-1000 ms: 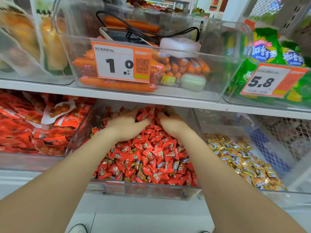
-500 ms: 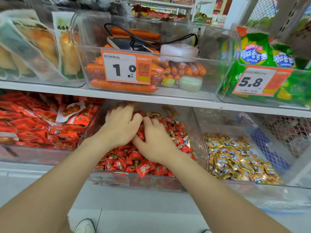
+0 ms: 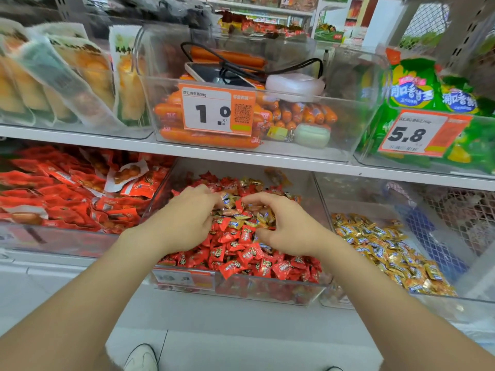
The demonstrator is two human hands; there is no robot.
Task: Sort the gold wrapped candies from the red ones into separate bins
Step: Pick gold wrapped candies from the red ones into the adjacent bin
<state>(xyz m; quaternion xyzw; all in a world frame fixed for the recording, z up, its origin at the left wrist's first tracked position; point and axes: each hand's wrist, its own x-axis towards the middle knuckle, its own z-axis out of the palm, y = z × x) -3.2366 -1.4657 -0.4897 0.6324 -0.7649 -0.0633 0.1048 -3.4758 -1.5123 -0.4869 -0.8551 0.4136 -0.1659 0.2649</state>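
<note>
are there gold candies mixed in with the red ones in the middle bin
Yes, a cluster of gold wrapped candies lies on top of the red candies in the middle bin, near its centre.

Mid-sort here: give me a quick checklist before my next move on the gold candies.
1. Gold candies visible in the red bin: ok, a cluster lies between the hands.
2. Left hand and right hand at that cluster: ok.
3. Either hand pinching a candy: cannot tell, fingers curl into the pile.
4. Gold bin alongside, open on top: ok.
5. Sorting finished: not ok, gold lies among red candies.
</note>
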